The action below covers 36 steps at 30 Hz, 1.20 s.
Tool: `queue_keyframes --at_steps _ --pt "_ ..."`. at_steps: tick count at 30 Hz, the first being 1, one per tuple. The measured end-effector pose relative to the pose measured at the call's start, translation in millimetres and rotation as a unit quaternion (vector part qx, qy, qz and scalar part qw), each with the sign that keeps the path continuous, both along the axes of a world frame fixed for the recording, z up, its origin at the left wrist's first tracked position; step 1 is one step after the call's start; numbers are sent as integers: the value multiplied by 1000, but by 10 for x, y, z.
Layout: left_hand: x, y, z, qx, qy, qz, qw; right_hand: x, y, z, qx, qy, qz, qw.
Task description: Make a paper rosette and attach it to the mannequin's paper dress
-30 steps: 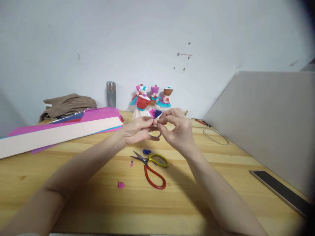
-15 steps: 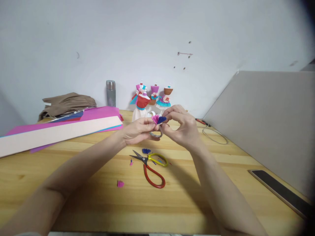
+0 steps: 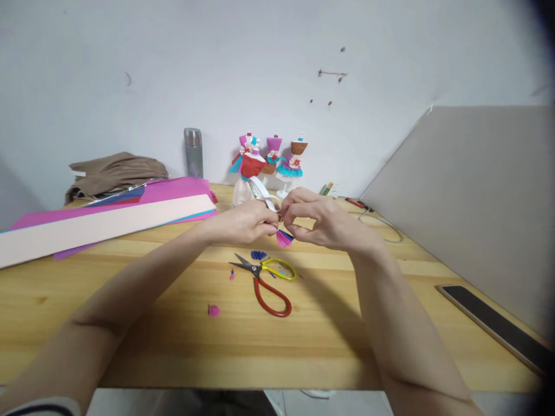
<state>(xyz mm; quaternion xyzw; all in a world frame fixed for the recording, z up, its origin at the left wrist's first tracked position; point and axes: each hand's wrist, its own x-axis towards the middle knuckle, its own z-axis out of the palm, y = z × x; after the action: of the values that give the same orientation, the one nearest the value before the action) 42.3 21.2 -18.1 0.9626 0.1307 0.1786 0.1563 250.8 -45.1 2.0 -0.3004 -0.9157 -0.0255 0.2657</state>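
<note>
Above the table, my left hand (image 3: 247,221) is closed, pinching the gathered end of a pleated pink and dark blue paper fan (image 3: 284,238), whose pleats point down. Behind that hand's fingers rises a roll of white tape (image 3: 260,189), tilted, with a strip near my fingertips. Thumb and fingers curled into a pinch, my right hand (image 3: 321,222) meets the left one at the fan's gathered end; what its fingertips hold is hidden. Scissors (image 3: 261,277) with one yellow and one red handle lie partly spread below. Beside them are a dark blue pleated scrap (image 3: 259,255) and a pink scrap (image 3: 214,311).
Several small paper-dressed mannequins (image 3: 252,166) stand by the wall. A grey flask (image 3: 193,153), brown cloth (image 3: 121,170) and coloured paper sheets (image 3: 108,228) are at left. On the right are a phone (image 3: 489,323), a cable (image 3: 392,234) and a grey panel (image 3: 472,190).
The paper fan has turned from pointing up to hanging down between my hands. My left hand has rolled over, back upward, and the tape roll has swung up above it.
</note>
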Motion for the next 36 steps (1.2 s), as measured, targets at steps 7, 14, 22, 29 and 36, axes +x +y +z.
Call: queue_keyframes --at_steps 7,14,22,29,36 --pt "124 -170 -35 173 45 119 977 -130 -34 -39 56 -53 -135 988" --pt "189 -164 -80 70 0 251 966 -372 -47 -155 141 -59 -225 962" --pt "109 -36 -93 -273 -172 176 930 -430 56 -301 303 -69 -260 914" --pt "31 -11 15 -515 -274 142 800 -498 98 -379 369 -33 -252 894" --pt "-313 72 294 -498 -336 73 796 -441 116 -367 262 98 -183 943"
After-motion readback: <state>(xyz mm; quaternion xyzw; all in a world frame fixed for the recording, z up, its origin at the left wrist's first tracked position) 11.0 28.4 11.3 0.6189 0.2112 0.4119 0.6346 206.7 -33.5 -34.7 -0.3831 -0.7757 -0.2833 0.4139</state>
